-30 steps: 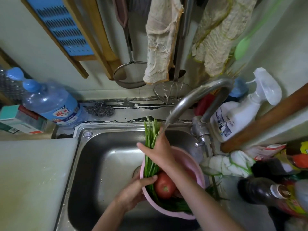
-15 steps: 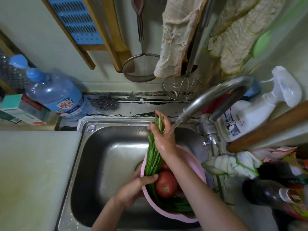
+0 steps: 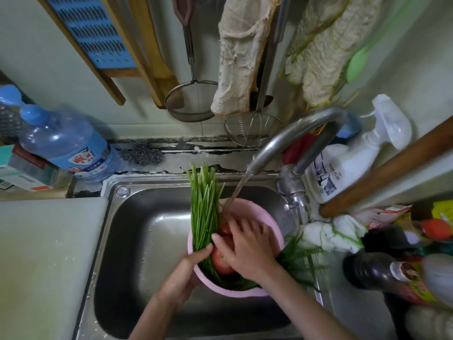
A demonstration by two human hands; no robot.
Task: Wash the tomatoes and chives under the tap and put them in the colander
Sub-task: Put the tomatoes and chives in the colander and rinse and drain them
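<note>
A pink colander point(image 3: 266, 214) sits in the steel sink point(image 3: 147, 231) under the running tap point(image 3: 291, 138). A bunch of green chives point(image 3: 204, 207) stands in it and leans over its far left rim. Red tomatoes point(image 3: 220, 262) lie inside, partly hidden. My left hand point(image 3: 186, 271) grips the colander's near left rim, thumb pressed against the chive stems. My right hand point(image 3: 247, 246) lies palm down on the tomatoes, fingers spread. The water stream falls just behind my right hand's fingers.
A white cutting board point(image 3: 44, 261) covers the counter left of the sink. A blue water bottle point(image 3: 66, 146) lies at the back left. A spray bottle point(image 3: 348, 163), sauce bottles point(image 3: 382, 273) and a wooden handle point(image 3: 392, 168) crowd the right side. Strainers and cloths hang on the wall.
My right hand has let go of the chive tops under the tap and dropped onto the tomatoes in the colander. My left hand stays on the rim.
</note>
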